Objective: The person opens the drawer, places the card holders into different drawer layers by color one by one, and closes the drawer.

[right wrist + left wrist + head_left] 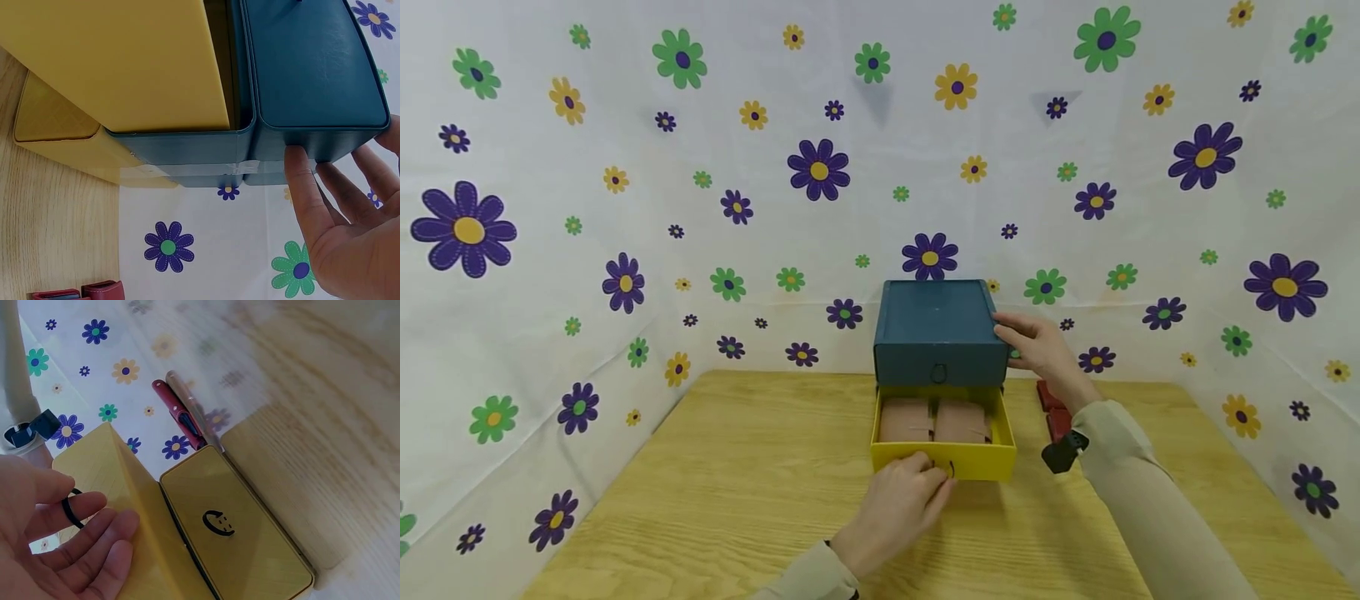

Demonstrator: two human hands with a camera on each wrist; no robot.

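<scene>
So, a yellow drawer [988, 463] sticks out toward the near side from a stack of boxes. The stack stands on a wooden table [722, 475], a bit right of the middle, close to the far edge. The left hand [901, 492] is at the near face of the yellow drawer. Its fingers are curled round a small black loop [70, 515], so it grips that loop. The right hand [1043, 346] is farther away, on the right side of the blue box [934, 312], which sits on top of the stack. Its fingers are almost straight, and their tips touch the blue side and hold nothing. The blue box has a dark ring [939, 372] on its near face.

Inside the yellow drawer are two pinkish-brown things [906, 421], one on the left and one on the right. I cannot tell what they are. The left wrist view shows a second yellow front [250, 537] under the drawer, with a black pull [215, 524] on it. Some small red things [1060, 423] lie on the table to the right of the stack. A dark gadget [1063, 452] is on the right wrist, by a pale sleeve [1157, 500]. A white cloth [737, 67] with purple, green and yellow flowers hangs at the far, left and right sides.
</scene>
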